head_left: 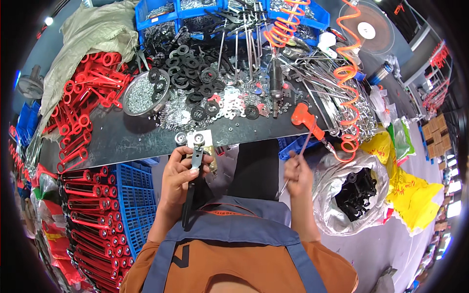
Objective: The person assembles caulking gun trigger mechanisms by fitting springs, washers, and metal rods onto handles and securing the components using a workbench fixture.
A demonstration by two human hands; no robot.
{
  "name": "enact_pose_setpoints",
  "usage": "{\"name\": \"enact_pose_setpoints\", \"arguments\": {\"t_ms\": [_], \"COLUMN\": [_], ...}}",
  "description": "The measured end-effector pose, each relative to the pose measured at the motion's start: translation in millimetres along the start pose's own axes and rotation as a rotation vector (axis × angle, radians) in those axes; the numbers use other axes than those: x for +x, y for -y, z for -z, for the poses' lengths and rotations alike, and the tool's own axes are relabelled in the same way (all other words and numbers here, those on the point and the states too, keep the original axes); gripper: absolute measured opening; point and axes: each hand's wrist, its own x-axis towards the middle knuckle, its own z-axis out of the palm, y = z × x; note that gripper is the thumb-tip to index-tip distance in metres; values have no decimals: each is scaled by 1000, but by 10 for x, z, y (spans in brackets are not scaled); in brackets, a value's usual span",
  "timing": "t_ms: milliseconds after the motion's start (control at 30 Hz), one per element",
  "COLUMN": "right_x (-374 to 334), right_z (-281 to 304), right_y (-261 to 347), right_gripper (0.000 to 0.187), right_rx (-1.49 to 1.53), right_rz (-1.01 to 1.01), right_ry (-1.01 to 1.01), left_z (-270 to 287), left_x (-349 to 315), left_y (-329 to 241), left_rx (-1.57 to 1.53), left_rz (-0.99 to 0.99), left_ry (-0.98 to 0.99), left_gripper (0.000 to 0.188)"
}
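My left hand (180, 173) is closed around a long black bar with a shiny metal plate (197, 159) at its upper end. The bar hangs down toward my lap, and the thumb presses on the plate. Just beyond the fingers, at the table edge, are a pale square piece (207, 135) and a round metal piece (180, 138). My right hand (298, 173), slightly blurred, has its fingers closed on a thin metal rod (306, 144). The rod slants up toward an orange air gun (307, 120) at the table's front edge; whether they touch, I cannot tell.
Red handles (88, 93) heap at the left, beside a bowl of small metal parts (141, 95). Black rings (190, 73) and metal rods (337, 93) cover the back. An orange coiled hose (346, 73) hangs right. Below stand a blue crate (137, 195) and a white sack (326, 195).
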Motion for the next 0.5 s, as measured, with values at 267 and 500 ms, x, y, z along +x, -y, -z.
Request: {"name": "enact_pose_setpoints", "arguments": {"t_ms": [267, 500], "right_x": [-584, -571], "right_z": [-489, -812], "right_y": [-353, -478], "right_gripper": [36, 45], "right_rx": [-1759, -1941], "right_rz": [540, 481], "right_ry": [621, 979], "left_z": [25, 299], "left_x": [188, 48], "left_y": [-74, -125], "left_rx": [199, 358], "left_rz": [-178, -293], "left_ry": [-95, -206], "left_gripper": [45, 47]}}
